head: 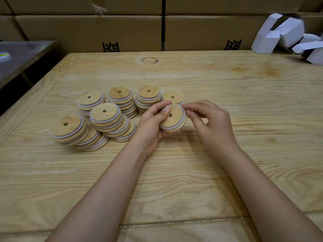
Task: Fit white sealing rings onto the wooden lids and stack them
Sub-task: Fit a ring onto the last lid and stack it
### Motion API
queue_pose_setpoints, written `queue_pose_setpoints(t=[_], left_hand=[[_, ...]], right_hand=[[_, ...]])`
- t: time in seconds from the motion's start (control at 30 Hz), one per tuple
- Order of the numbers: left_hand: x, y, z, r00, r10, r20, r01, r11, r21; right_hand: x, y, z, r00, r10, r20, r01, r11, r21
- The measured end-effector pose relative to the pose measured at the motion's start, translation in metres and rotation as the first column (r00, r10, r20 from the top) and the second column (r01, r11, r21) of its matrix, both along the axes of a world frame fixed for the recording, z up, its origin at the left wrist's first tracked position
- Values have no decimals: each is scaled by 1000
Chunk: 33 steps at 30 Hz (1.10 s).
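A round wooden lid (173, 119) with a centre hole is held tilted above the table, gripped by my left hand (151, 122) from the left. A white sealing ring (181, 109) runs around its edge. My right hand (208, 122) pinches the ring at the lid's upper right rim. To the left and behind stand several stacks of ringed wooden lids (104, 112), some leaning. A single short stack (172, 96) sits just behind the held lid.
The wooden table (174, 172) spreads out in front of me. Cardboard boxes (104, 30) form a wall at the back. Folded white cartons (288, 34) lie at the far right corner. A grey table (19, 56) stands off to the left.
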<state>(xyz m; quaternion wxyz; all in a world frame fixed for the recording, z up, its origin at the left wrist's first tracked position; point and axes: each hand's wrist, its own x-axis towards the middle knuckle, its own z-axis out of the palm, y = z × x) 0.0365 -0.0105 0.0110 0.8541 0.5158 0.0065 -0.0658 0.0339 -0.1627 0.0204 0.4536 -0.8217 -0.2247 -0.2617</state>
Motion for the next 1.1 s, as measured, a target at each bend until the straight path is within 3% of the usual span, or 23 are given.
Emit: queue_pose_setpoints(t=[0.13,0.33,0.43,0.7,0.87,0.97,1.1], left_hand=[[-1,0,2,1000,-18,-23,19,997,68],[0,1,0,999,22,-33,-17,991,135],[1,2,0,999,29,-23,-27,998,59],[1,-4,-2,989,143,-21,-142,989,39],[-1,-8,-1,982,190,17,-190,979,78],[-1,-9,-3,975,204,83,-215,967,139],[-5,-6,-4,984,155,92,-163,983,87]], right_hand=[[0,-6,-3,946,32,322,67,954,-291],[0,-3,-5,890,33,455,159,912,-378],[0,-1,-5,924,24,382,107,942,-318],[-6,15,-10,997,58,-58,-59,998,-20],[-4,11,-11,989,-17,-148,-4,990,-139],[-4,11,-12,979,-13,-202,-15,990,-138],[-4,14,-12,974,25,-227,-46,995,-91]])
